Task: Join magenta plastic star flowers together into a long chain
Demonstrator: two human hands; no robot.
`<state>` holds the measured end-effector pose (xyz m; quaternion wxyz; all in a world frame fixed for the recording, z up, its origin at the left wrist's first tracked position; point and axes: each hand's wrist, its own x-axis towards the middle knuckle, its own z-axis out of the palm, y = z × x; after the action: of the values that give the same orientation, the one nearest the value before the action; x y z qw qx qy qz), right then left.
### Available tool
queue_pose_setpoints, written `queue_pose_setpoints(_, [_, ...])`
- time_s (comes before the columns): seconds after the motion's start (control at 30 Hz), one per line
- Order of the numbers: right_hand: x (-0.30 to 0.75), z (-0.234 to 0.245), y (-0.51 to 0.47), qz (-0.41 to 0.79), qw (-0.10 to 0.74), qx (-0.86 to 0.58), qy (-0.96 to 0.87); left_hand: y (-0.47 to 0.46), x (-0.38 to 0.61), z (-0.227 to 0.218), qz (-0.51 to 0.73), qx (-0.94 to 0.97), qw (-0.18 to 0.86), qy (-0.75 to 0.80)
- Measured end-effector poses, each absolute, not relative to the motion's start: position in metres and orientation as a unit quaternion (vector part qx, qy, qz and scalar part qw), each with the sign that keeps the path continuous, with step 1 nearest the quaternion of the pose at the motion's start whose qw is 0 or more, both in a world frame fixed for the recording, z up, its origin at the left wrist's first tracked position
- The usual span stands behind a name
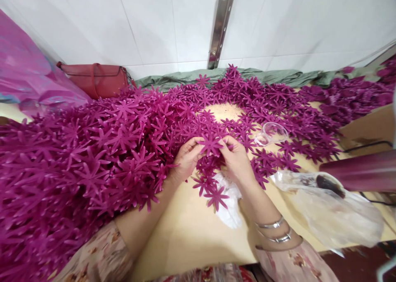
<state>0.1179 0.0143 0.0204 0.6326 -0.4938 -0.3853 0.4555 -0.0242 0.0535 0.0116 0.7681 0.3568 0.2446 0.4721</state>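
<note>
A magenta flower-shaped piece [210,143] with several narrow petals is held up between my two hands, over the middle of the table. My left hand [187,157] pinches its left petals between thumb and fingers. On the other side, my right hand [235,160] pinches the right petals the same way. More of these flower pieces lie just below, one of them [216,197] partly over a crumpled white tissue [230,216]. A large heap of the same pieces [102,150] reaches up to my left forearm.
Right of my hands lie a clear plastic cup [272,133] on its side, a clear plastic bag [337,216] and a dark magenta cylinder [361,170]. A red handbag [94,78] and green cloth [173,81] line the tiled wall. Pink plastic sheeting [31,63] hangs at left.
</note>
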Motion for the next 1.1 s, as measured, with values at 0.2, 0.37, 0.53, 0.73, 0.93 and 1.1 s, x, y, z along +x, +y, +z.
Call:
queue_pose_setpoints(0.2, [0.127, 0.025, 0.013, 0.402, 0.649, -0.518, -0.386, 0.056, -0.025, 0.009, 0.501, 0.315, 0.762, 0.262])
queue_pose_setpoints(0.37, [0.131, 0.031, 0.012, 0.360, 0.662, -0.558, -0.348, 0.057, -0.024, 0.008, 0.525, 0.299, 0.750, 0.268])
queue_pose_setpoints(0.53, [0.139, 0.024, 0.020, 0.374, 0.724, -0.513, -0.270, 0.057, -0.023, 0.010, 0.540, 0.294, 0.737, 0.281])
queue_pose_setpoints(0.73, [0.143, 0.024, 0.019, 0.252, 0.704, -0.553, -0.367, 0.057, -0.022, 0.008, 0.557, 0.329, 0.706, 0.289])
queue_pose_setpoints(0.93, [0.127, 0.038, 0.006, 0.007, 0.567, -0.573, -0.591, 0.058, -0.021, 0.005, 0.552, 0.351, 0.701, 0.285])
queue_pose_setpoints(1.1, [0.117, 0.033, 0.008, -0.003, 0.522, -0.574, -0.631, 0.057, -0.021, 0.005, 0.521, 0.408, 0.692, 0.286])
